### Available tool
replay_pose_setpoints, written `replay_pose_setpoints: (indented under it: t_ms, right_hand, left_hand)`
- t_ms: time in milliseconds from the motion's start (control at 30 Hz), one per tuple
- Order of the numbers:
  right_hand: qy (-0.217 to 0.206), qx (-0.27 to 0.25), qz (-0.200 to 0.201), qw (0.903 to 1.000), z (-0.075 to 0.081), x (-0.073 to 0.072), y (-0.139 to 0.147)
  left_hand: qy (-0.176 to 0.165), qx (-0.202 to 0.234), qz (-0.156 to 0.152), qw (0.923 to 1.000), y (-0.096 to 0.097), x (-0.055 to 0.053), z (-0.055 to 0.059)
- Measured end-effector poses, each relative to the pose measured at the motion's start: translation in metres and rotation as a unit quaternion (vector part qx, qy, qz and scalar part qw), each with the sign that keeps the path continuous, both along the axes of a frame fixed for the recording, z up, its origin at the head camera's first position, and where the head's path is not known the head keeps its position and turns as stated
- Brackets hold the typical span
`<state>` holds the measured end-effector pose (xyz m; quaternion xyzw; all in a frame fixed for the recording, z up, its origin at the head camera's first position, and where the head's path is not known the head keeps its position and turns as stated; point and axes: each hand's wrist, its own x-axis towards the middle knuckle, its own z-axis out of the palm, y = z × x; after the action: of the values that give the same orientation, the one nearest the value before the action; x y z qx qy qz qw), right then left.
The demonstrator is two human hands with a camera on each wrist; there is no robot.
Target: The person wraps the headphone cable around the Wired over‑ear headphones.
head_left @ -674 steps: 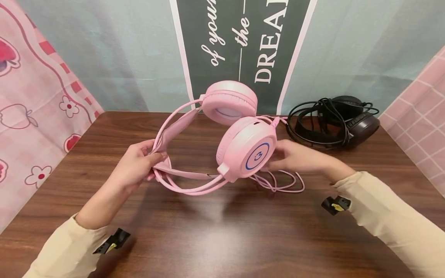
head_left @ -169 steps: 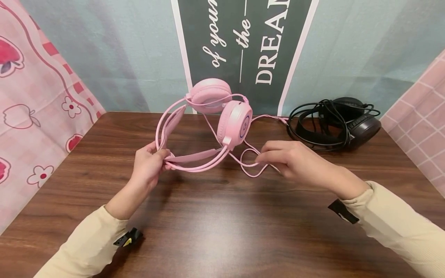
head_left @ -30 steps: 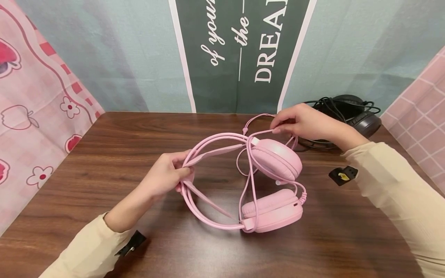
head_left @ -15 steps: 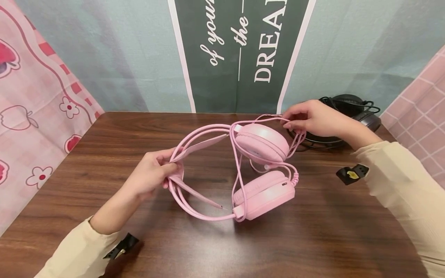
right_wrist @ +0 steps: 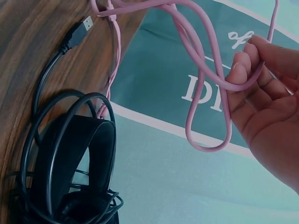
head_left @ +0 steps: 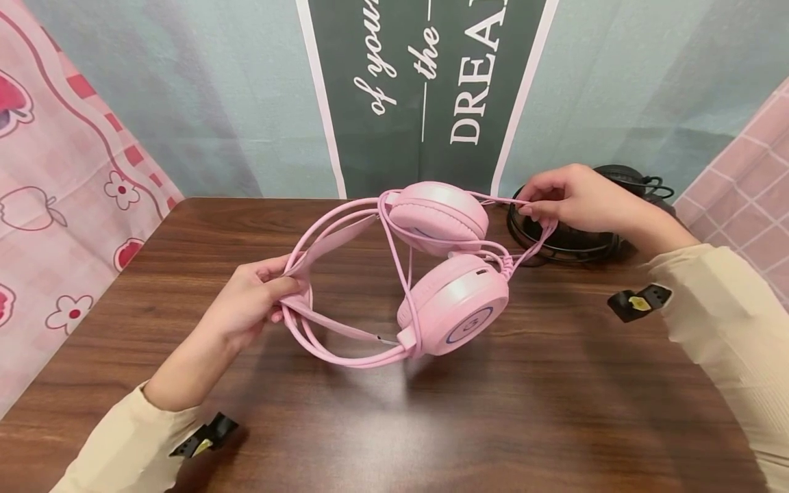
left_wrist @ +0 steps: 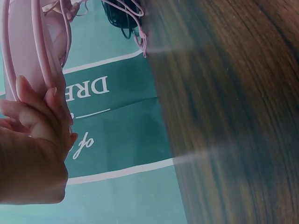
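Pink headphones are held tilted above the table, both earcups to the right and one showing a blue ring logo. My left hand grips the headband at its left end, thumb on the inner strap. A pink cable passes across the frame of the headphones near both earcups. My right hand pinches that cable to the right of the earcups. In the right wrist view, loops of the cable hang beside the curled fingers of the right hand.
Black headphones with a coiled cord lie at the table's back right, partly behind the right hand. Their USB plug rests on the wooden table. A printed cloth hangs behind the table.
Over the last second the pink headphones have risen and turned, showing the earcup logo, and shifted left with the left hand. The right hand has moved right, drawing the cable out.
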<state>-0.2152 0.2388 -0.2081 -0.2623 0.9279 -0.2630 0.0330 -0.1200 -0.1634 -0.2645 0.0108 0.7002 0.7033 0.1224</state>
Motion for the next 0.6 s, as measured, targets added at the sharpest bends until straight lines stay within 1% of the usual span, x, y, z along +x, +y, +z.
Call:
replay_pose_setpoints:
  t_ms: [100,300,500,600]
  right_hand:
    - [0.004,-0.008,0.000,1.0000,-0.0004,-0.0008,-0.0002]
    - [0.015,-0.024,0.016,0.9995,-0.0018,-0.0013,-0.0008]
    - [0.011,0.000,-0.001,0.9999,-0.0018,-0.0006,-0.0005]
    - [0.006,0.005,0.007,0.9999,-0.0011,-0.0003,0.0002]
  left_hand:
    - [-0.006,0.011,0.002,0.9999,0.0000,-0.0003,-0.0004]
    - [-0.013,0.022,0.012,0.9996,0.0004,-0.0011,0.0003]
    - [-0.021,0.028,0.017,0.9993,0.0003,-0.0016,0.0004]
    - [-0.024,0.035,0.022,0.9989,-0.0001,-0.0015,-0.0001]
